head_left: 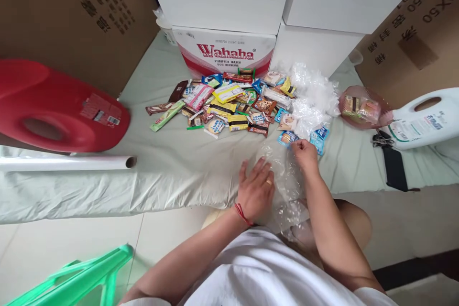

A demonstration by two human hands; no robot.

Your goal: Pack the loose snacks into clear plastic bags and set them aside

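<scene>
My left hand, a ring and a red string bracelet on it, lies flat with fingers spread on the edge of a clear plastic bag. My right hand is closed in a pinch on the bag's upper right part. The bag drapes over the front edge of the cloth-covered surface toward my lap. Just beyond my right fingertips lie a small blue snack packet and a light blue packet. A heap of wrapped snacks spreads further back, beside a pile of crumpled clear bags.
A Wahaha carton and white boxes stand behind. At left are a red jug and a white roll; at right, a pink transparent container, a white bottle and a black phone-like item. A green stool stands below.
</scene>
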